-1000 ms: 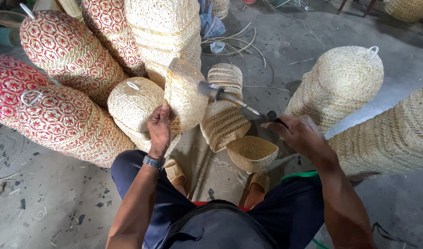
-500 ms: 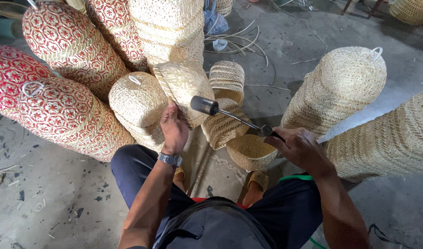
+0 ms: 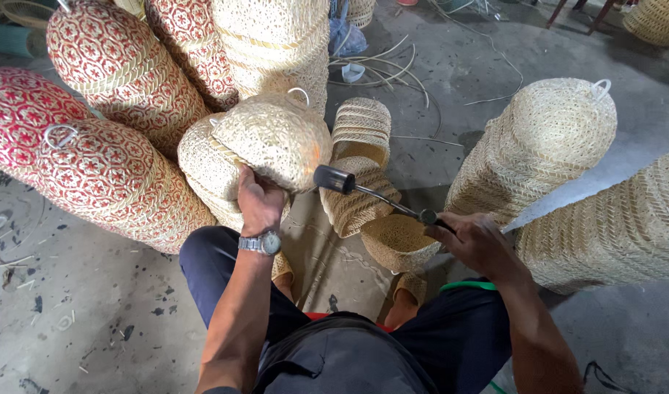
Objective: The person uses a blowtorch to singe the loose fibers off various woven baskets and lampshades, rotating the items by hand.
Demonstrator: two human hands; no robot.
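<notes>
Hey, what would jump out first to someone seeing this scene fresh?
Most striking are the red patterned woven baskets piled at the left, beside pale natural ones. At centre, the left hand steadies a pale woven basket, while the right hand aims a black-nozzled torch at it, with a small orange glow on the weave.

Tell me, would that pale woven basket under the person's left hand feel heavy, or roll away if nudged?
The pale woven basket is openwork weave, thin strands with gaps, so probably light for its size. Its rounded, domed shape suggests it could roll if pushed; the left hand grips its lower edge. The weave looks fairly stiff, since it keeps its shape while propped against the other baskets.
</notes>
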